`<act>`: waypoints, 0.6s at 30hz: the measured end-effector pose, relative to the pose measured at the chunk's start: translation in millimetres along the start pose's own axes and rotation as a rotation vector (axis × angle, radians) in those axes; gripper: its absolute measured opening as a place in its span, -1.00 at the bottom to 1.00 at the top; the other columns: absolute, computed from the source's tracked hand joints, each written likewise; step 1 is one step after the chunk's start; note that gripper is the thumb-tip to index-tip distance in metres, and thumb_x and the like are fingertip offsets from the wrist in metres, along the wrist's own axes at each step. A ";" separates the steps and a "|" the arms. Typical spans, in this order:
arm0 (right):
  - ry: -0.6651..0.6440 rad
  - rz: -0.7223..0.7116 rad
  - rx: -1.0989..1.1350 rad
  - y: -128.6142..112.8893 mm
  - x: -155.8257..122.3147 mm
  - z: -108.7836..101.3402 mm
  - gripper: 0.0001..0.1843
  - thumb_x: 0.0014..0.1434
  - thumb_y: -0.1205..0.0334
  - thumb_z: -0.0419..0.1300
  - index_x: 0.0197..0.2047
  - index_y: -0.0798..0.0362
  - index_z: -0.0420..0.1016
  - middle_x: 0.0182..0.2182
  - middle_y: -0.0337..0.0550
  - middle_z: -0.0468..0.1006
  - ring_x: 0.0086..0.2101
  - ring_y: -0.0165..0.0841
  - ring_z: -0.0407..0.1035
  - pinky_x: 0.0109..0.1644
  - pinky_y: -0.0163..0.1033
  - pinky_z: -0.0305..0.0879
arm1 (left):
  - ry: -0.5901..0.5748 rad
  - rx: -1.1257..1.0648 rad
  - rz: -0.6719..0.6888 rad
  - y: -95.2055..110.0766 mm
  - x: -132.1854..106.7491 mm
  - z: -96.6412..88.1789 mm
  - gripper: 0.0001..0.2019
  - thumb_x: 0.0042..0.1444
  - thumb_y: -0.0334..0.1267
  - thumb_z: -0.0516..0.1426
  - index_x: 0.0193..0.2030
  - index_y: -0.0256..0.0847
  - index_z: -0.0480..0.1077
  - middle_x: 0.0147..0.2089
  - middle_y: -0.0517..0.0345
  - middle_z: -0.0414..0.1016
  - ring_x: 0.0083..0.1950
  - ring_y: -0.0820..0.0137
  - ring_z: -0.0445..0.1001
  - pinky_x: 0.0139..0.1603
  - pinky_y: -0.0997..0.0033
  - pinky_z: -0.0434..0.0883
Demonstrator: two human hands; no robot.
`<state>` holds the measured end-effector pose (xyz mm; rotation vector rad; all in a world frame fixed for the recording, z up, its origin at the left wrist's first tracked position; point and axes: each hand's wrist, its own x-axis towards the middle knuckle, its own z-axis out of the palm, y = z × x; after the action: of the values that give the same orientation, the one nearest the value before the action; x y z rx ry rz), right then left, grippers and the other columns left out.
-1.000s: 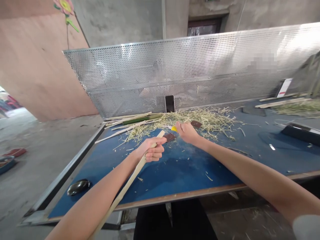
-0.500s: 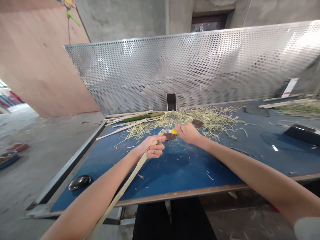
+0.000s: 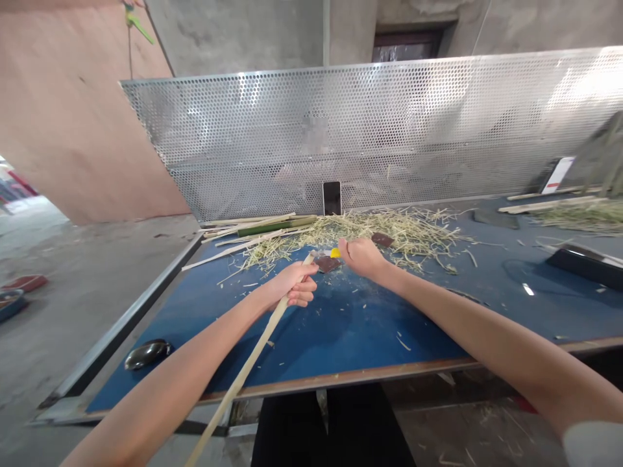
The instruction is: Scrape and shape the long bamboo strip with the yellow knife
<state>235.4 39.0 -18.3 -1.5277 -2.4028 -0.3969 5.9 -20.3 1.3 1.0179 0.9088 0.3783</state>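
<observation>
My left hand is closed around a long, pale peeled stick, which looks like bamboo. The stick slants from its upper tip, just past my thumb, down over the table's front edge. My right hand grips a small yellow-handled knife, its pale blade pointing left at the stick's tip. Whether blade and stick touch, I cannot tell. Beneath the blade, a dark reddish-brown patch lies on the blue table. A similar brown piece rests among the shavings behind my right hand.
A heap of thin shavings spreads along the back, beside pale strips and a green bamboo piece. A phone leans against the perforated metal screen. Left front holds a dark shiny mouse-shaped object; at right lies a black device.
The view has shifted slightly. The stick's tip now stands out more clearly above my left thumb, and the blade shows a little more. Both hands keep their hold.
</observation>
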 end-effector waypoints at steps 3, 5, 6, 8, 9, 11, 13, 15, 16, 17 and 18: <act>-0.003 0.013 -0.009 -1.3 1.0 -0.9 -0.28 0.57 0.21 -0.24 -0.28 0.24 0.71 -0.32 0.18 0.71 -0.31 -0.16 0.58 -0.24 -0.17 0.23 | 0.100 0.029 0.071 -1.5 1.6 1.4 -0.43 0.49 0.01 0.01 -0.57 -0.06 -0.05 -0.80 0.33 -0.09 -0.80 0.55 -0.08 -0.80 0.60 0.01; 0.008 0.025 -0.005 -2.4 1.6 -0.8 -0.27 0.57 0.20 -0.24 -0.27 0.24 0.72 -0.31 0.17 0.72 -0.30 -0.16 0.58 -0.24 -0.17 0.24 | 0.108 0.038 0.081 -1.9 3.2 -1.5 -0.45 0.48 0.01 0.04 -0.53 -0.06 -0.05 -0.79 0.35 -0.07 -0.81 0.55 -0.06 -0.79 0.60 0.01; 0.014 0.032 -0.003 -3.6 1.9 -0.6 -0.27 0.57 0.19 -0.24 -0.27 0.24 0.72 -0.32 0.17 0.71 -0.31 -0.17 0.58 -0.24 -0.17 0.24 | 0.102 0.039 0.072 -1.4 4.1 -4.2 -0.45 0.48 0.01 0.05 -0.53 -0.05 -0.06 -0.79 0.35 -0.06 -0.81 0.55 -0.05 -0.79 0.60 0.02; 0.025 0.044 0.001 -6.7 3.0 0.5 -0.27 0.57 0.18 -0.25 -0.27 0.23 0.72 -0.35 0.16 0.70 -0.33 -0.17 0.57 -0.26 -0.17 0.25 | 0.092 0.037 0.033 1.2 5.6 -10.6 -0.45 0.48 0.03 0.01 -0.52 -0.05 -0.08 -0.80 0.33 -0.07 -0.81 0.54 -0.05 -0.80 0.59 0.00; 0.029 0.046 0.007 -8.3 3.8 1.4 -0.26 0.57 0.17 -0.26 -0.27 0.23 0.72 -0.37 0.16 0.69 -0.35 -0.17 0.56 -0.26 -0.17 0.25 | 0.089 0.034 0.010 3.1 5.8 -13.0 -0.46 0.49 0.03 -0.01 -0.52 -0.04 -0.08 -0.80 0.32 -0.08 -0.81 0.54 -0.05 -0.80 0.59 -0.01; 0.029 0.044 0.027 -8.6 6.4 3.8 -0.25 0.57 0.14 -0.27 -0.24 0.22 0.72 -0.37 0.17 0.68 -0.34 -0.16 0.55 -0.25 -0.15 0.27 | 0.085 0.033 -0.014 6.3 3.7 -12.7 -0.48 0.49 0.02 -0.04 -0.51 -0.04 -0.07 -0.81 0.33 -0.10 -0.81 0.54 -0.06 -0.80 0.57 -0.02; -0.012 0.085 0.056 -1.3 10.3 6.7 -0.30 0.57 0.11 -0.24 -0.13 0.21 0.72 -0.33 0.19 0.68 -0.30 -0.14 0.55 -0.19 -0.13 0.31 | 0.074 0.065 0.026 7.0 -2.6 -2.0 -0.52 0.46 0.03 0.04 -0.46 -0.05 0.00 -0.78 0.37 -0.06 -0.81 0.55 -0.06 -0.79 0.57 -0.03; -0.088 0.174 0.079 15.8 14.5 9.3 -0.39 0.56 0.13 -0.18 0.03 0.22 0.68 -0.29 0.23 0.68 -0.28 -0.11 0.56 -0.15 -0.10 0.35 | 0.024 0.161 0.076 4.2 -11.6 17.7 -0.61 0.39 0.01 0.19 -0.34 -0.08 0.12 -0.72 0.43 0.05 -0.78 0.58 -0.02 -0.76 0.61 -0.01; -0.131 0.229 0.094 26.9 16.2 10.2 -0.44 0.55 0.14 -0.15 0.10 0.23 0.65 -0.29 0.23 0.68 -0.29 -0.10 0.57 -0.15 -0.09 0.37 | -0.053 0.229 0.057 1.8 -16.0 28.5 -0.65 0.37 0.00 0.23 -0.25 -0.09 0.17 -0.67 0.43 0.14 -0.76 0.58 0.04 -0.74 0.62 0.03; -0.140 0.268 0.098 38.4 17.4 10.9 -0.42 0.56 0.14 -0.16 0.09 0.26 0.64 -0.29 0.28 0.67 -0.29 -0.07 0.57 -0.14 -0.06 0.38 | -0.119 0.264 0.053 -0.6 -19.7 38.3 -0.66 0.37 0.01 0.23 -0.21 -0.08 0.17 -0.66 0.46 0.14 -0.76 0.59 0.02 -0.72 0.63 0.03; -0.142 0.314 0.110 48.8 18.0 11.3 -0.37 0.57 0.11 -0.21 0.03 0.26 0.66 -0.27 0.30 0.67 -0.27 -0.05 0.57 -0.11 -0.04 0.39 | -0.149 0.271 0.073 -2.8 -22.4 45.7 -0.65 0.39 0.03 0.21 -0.19 -0.08 0.14 -0.66 0.50 0.09 -0.76 0.61 -0.02 -0.71 0.63 0.02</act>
<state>271.5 78.1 -18.0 -1.8955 -2.1872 -0.0913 28.8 -62.2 19.3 1.3128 0.8031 0.2401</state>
